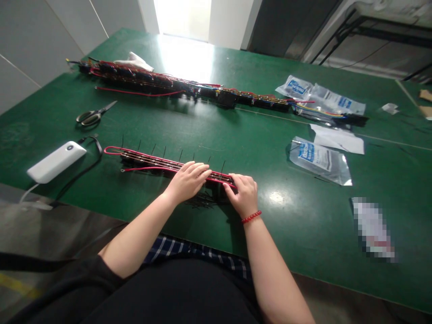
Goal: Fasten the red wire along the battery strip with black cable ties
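A long black strip with red and brown wires (151,160) along its top lies on the green table in front of me. Thin black cable ties (181,155) stick up from its far side at intervals. My left hand (189,181) rests across the strip right of its middle, fingers stretched out over the wires. At the strip's right end, my right hand (243,191) grips the wires, thumb on the near side and fingers beyond. Red wire loops round the left end, and a loose red lead ends in a ring terminal (123,170). Loose black ties (202,200) lie partly hidden below my hands.
Across the back of the table (141,117) runs a longer wired black assembly (162,83). Scissors (92,118) and a white corded device (57,161) are on the left. Clear printed bags (319,160) and a white paper (337,138) lie on the right.
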Available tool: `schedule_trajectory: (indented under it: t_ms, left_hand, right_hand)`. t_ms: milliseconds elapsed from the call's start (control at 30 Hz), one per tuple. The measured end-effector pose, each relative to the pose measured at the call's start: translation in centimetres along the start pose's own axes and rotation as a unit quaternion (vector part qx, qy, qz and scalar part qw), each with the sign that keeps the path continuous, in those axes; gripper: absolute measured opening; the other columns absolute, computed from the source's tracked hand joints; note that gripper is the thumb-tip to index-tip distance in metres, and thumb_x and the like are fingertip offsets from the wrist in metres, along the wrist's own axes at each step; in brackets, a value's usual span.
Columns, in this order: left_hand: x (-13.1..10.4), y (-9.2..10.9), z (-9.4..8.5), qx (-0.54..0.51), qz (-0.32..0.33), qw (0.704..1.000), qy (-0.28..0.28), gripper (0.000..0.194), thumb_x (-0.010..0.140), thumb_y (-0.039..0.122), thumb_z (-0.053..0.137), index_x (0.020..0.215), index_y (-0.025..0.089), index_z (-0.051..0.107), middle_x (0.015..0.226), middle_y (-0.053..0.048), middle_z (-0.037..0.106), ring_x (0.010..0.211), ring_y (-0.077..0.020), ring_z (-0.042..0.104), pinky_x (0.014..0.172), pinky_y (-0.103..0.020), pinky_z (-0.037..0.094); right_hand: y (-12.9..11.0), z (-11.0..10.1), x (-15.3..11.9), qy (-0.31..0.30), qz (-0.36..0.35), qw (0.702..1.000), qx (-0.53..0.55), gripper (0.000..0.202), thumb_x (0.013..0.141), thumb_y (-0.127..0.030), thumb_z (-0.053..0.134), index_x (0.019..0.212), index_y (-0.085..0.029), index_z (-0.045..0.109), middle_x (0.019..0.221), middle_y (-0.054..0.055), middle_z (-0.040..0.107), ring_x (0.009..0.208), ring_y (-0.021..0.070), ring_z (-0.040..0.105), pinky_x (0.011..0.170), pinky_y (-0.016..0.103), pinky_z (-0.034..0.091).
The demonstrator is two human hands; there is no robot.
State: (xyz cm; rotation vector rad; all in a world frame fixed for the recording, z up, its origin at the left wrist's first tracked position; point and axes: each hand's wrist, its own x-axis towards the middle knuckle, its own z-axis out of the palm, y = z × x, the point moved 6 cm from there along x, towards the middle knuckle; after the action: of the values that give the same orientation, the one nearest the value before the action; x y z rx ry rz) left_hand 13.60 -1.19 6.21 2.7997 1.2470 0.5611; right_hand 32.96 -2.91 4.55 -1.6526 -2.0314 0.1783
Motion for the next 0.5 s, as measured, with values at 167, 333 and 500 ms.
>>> schedule_trajectory:
  t_ms: [167,333,500]
  left_hand:
    - [-5.0,-4.4,-1.8,0.035,-0.101,0.991,0.082,0.041,0.088,0.018,0.051,0.128,0.027,0.057,0.130,-0.006,0.061,0.123,-0.0231,0.052,0.113,-0.044,0.031]
    - [-9.3,-9.6,-3.1,0.077,-0.214,0.965,0.131,0.041,0.082,0.014,0.053,0.121,0.024,0.060,0.126,-0.007,0.063,0.120,-0.0263,0.054,0.108,-0.046,0.032]
    - [-10.8,-12.2,-3.8,0.064,-0.289,0.937,0.186,0.023,0.081,0.014,0.054,0.100,0.023,0.065,0.111,-0.006,0.067,0.110,-0.0256,0.057,0.100,-0.044,0.037]
  right_hand:
    - [0.6,-0.5,0.2,0.005,-0.011,1.000,0.006,0.034,0.088,-0.045,0.056,0.112,-0.024,0.067,0.110,0.006,0.070,0.104,0.0260,0.057,0.091,0.041,0.037]
    - [2.1,-1.6,0.5,0.029,0.002,1.000,0.000,0.030,0.084,-0.042,0.058,0.105,-0.023,0.069,0.104,0.007,0.071,0.102,0.0267,0.056,0.092,0.041,0.037]
    - [2.8,-2.0,0.5,0.049,0.023,0.999,-0.007,0.029,0.082,-0.041,0.059,0.102,-0.024,0.069,0.101,0.006,0.071,0.101,0.0268,0.054,0.092,0.042,0.037]
